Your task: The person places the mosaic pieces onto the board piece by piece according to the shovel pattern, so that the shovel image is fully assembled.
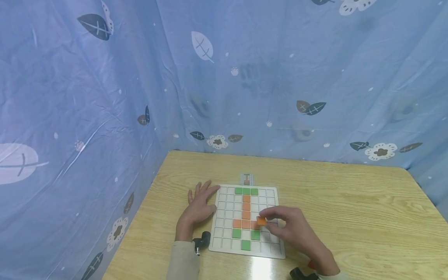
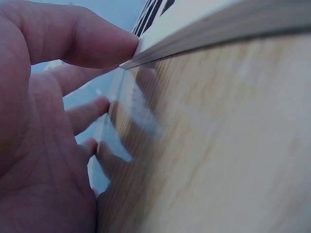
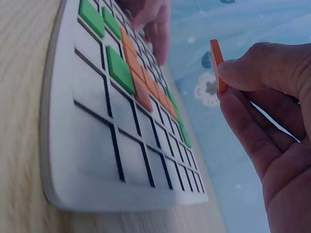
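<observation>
A white grid board (image 1: 224,243) lies on the table with green tiles (image 1: 246,191) and orange tiles (image 1: 246,214) in some of its squares. Between thumb and fingertips, my right hand (image 1: 295,229) pinches a thin orange tile (image 1: 261,221) over the board's right half. The right wrist view shows this tile (image 3: 217,65) on edge, raised off the board. My left hand (image 1: 197,212) is at the board's left side, fingers spread, index fingertip at the upper left corner. In the left wrist view its thumb (image 2: 102,46) touches the board's edge.
A small pattern card (image 1: 247,179) lies just behind the board's far edge. Something red (image 1: 311,265) shows partly under the right wrist. The wooden table (image 1: 350,210) meets a blue printed curtain (image 1: 266,97) at the back and left.
</observation>
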`<state>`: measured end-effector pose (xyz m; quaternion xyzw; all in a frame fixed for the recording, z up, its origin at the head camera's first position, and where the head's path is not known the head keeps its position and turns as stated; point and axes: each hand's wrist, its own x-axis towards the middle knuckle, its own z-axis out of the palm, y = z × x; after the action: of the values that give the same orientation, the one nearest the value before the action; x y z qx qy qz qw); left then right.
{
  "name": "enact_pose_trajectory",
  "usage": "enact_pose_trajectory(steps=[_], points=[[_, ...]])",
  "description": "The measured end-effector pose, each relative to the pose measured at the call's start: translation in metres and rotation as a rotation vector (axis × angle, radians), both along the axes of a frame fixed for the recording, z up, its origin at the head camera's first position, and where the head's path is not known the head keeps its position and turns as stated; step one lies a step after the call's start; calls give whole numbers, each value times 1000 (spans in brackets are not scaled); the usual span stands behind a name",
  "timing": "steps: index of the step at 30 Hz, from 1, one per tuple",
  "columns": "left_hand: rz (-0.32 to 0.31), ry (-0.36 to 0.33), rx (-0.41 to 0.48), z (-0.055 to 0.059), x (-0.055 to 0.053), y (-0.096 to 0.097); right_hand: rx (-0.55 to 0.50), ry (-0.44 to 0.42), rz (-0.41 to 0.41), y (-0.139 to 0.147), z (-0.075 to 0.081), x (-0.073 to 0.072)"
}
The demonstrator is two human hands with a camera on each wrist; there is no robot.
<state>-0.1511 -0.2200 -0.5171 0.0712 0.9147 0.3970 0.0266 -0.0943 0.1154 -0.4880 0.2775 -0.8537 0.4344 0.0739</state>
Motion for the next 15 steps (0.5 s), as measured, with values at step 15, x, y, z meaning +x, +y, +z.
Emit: enact_pose_trajectory(steps=[15], points=[[3, -2, 1, 1, 1, 1, -31, -58, 141, -23, -12, 4]])
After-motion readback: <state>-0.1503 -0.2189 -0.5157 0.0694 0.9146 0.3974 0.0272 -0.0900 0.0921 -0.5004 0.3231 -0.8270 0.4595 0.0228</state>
